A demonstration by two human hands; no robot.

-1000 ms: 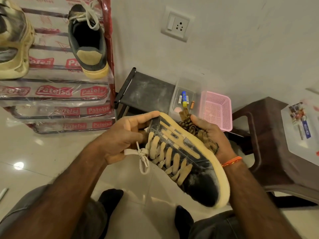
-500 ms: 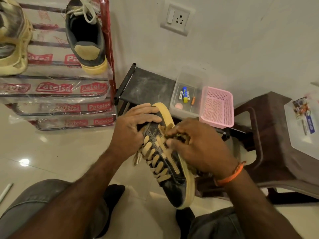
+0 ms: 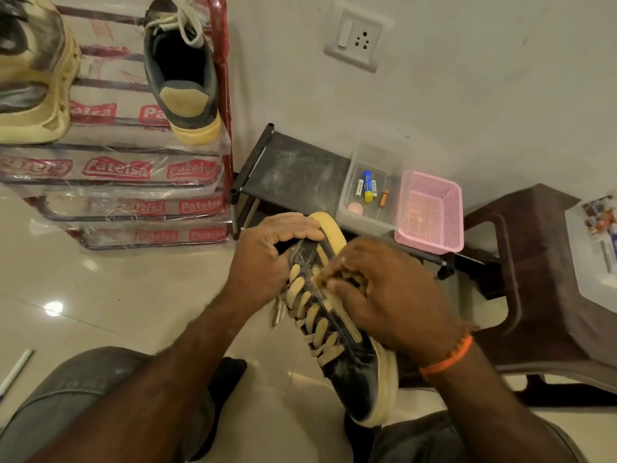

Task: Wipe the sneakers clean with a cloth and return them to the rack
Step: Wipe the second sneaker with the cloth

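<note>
Curled round the heel, the left hand point(image 3: 263, 259) grips the sneaker point(image 3: 337, 332); the right hand point(image 3: 390, 295) pinches a cloth point(image 3: 347, 279) against its side. Rack point(image 3: 133, 182) at 10 o'clock, bare floor point(image 3: 110, 295) between.

Warm indoor light, floor point(image 3: 100, 295) glare, edge distortion

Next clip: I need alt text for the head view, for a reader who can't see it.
A person's left hand grips the heel end of a black sneaker while the right hand rubs a cloth along its side. Behind, another sneaker sits on a plastic-wrapped rack, beside a low black shelf holding a clear box and pink basket.
</note>
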